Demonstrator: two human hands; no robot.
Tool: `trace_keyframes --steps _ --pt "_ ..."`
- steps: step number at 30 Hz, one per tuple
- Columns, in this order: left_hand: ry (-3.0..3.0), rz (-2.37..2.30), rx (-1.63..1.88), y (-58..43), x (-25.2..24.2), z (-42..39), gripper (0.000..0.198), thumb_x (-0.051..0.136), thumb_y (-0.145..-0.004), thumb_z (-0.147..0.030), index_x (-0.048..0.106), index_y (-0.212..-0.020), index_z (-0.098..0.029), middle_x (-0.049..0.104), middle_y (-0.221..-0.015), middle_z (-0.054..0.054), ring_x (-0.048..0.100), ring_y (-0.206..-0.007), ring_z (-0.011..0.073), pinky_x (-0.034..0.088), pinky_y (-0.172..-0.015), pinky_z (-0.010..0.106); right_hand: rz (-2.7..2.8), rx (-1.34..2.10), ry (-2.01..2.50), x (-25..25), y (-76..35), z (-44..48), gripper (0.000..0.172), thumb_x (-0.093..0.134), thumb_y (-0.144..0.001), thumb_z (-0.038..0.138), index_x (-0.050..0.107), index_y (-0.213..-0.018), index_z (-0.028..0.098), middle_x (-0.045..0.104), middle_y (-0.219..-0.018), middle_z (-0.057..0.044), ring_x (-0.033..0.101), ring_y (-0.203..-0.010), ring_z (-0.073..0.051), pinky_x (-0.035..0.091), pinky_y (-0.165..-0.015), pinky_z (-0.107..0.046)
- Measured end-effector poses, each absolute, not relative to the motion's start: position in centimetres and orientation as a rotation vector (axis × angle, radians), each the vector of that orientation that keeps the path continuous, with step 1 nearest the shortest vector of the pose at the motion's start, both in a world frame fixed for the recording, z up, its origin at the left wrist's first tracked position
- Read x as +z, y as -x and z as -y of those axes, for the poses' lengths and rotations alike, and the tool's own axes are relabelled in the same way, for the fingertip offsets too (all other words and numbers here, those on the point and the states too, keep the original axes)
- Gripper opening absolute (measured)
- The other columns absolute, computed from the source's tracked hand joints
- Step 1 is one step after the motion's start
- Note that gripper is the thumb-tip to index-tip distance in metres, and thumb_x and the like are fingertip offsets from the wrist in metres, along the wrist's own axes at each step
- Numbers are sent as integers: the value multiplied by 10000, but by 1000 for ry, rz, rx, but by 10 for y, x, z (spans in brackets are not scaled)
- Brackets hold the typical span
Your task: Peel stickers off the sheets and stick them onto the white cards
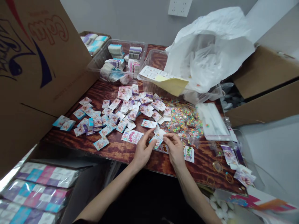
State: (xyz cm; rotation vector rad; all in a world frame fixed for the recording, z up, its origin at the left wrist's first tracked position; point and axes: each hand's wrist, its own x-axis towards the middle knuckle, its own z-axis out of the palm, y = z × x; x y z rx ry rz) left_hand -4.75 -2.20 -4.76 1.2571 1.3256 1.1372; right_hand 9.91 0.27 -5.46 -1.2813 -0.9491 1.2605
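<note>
My left hand (143,151) and my right hand (175,149) meet above a dark varnished wooden table (77,146). Between their fingertips is a small printed card (157,140) with a white piece on it. Both hands appear to pinch it, though fingers hide part of it. Many similar nail-art cards (112,116) lie scattered to the left and ahead. A multicoloured heap of small bagged pieces (184,119) lies just beyond my right hand. A printed sheet (188,154) lies under my right hand's outer side.
Transparent plastic tubs (116,59) with wrapped packs stand at the back, beside a white plastic bag (210,53). Cardboard box flaps (39,53) rise at the left. Rubber bands (217,166) lie at the right table edge. Wrapped packs (39,189) are stacked below left.
</note>
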Motion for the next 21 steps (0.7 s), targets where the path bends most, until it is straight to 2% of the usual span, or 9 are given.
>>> trace_keyframes --steps 1,3,7,11,13,15,18,21 --pt "-1289 -1309 1145 47 -47 21 431 547 -921 -279 503 -1348 -235 606 -1196 74 573 -1065 196 462 -926 308 966 1266 1282 -55 -99 1 176 722 -758 364 657 -836 221 630 -794 -8 560 -743 -163 454 -698 -273" --pt "-1341 -1287 1127 46 -46 21 399 562 -918 -293 548 -1313 -242 614 -1156 73 572 -1040 196 454 -930 318 1021 1265 1281 -54 -98 5 160 699 -787 352 682 -873 218 651 -829 -24 578 -778 -174 464 -718 -283" --pt "-1243 -1193 1023 49 -43 19 355 630 -870 -338 592 -1201 -214 621 -1097 64 578 -772 136 503 -718 261 1012 1159 1297 -50 -99 6 198 705 -779 324 661 -946 228 664 -898 -33 604 -847 -189 478 -771 -301" --pt "-1124 -1125 892 56 -41 17 314 659 -829 -315 565 -1106 -200 615 -1045 31 541 -614 78 485 -562 202 1194 1191 1315 -47 -103 7 114 664 -814 329 661 -786 219 637 -781 -18 583 -763 -180 459 -716 -286" --pt "-1131 -1151 853 58 -43 18 297 667 -814 -295 564 -1076 -200 609 -1009 17 549 -600 74 470 -532 189 1318 1257 1311 -45 -105 7 148 653 -821 335 658 -735 215 632 -762 -17 574 -741 -180 449 -694 -283" --pt "-1121 -1175 836 59 -44 18 305 675 -802 -288 559 -1070 -202 603 -965 7 565 -597 80 461 -511 185 1289 1310 1298 -44 -106 6 112 664 -811 340 669 -832 230 637 -778 -9 581 -739 -179 453 -687 -279" --pt "-1098 -1203 846 58 -46 18 327 688 -788 -289 543 -1068 -204 594 -953 3 584 -603 89 466 -504 190 1167 1396 1258 -41 -107 4 223 680 -800 347 667 -1002 254 670 -833 -7 610 -783 -180 473 -720 -280" --pt "-1114 -1244 900 57 -45 18 360 706 -766 -258 505 -1062 -218 575 -988 -5 596 -612 86 470 -512 187 1236 1447 1229 -38 -109 2 163 665 -824 357 717 -919 234 703 -888 -29 627 -863 -197 472 -800 -304"
